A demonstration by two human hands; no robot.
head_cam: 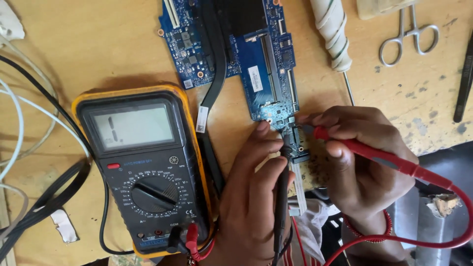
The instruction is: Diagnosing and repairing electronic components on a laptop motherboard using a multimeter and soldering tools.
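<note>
A blue circuit board (pixel 268 59) lies on the wooden bench, its near end between my hands. My left hand (pixel 251 202) grips a black test probe (pixel 282 197), tip touching the board's near end. My right hand (pixel 357 162) pinches a red test probe (pixel 389 160), its tip at the same near end of the board. A yellow-cased multimeter (pixel 143 167) sits to the left with a grey display and a black dial; red and black leads are plugged in at its bottom edge.
A white-wrapped screwdriver (pixel 332 34) lies at the top, metal scissors (pixel 409 37) at the top right, and a black tool (pixel 465 83) along the right edge. Black and white cables (pixel 29 148) run down the left. The bench edge drops off at right.
</note>
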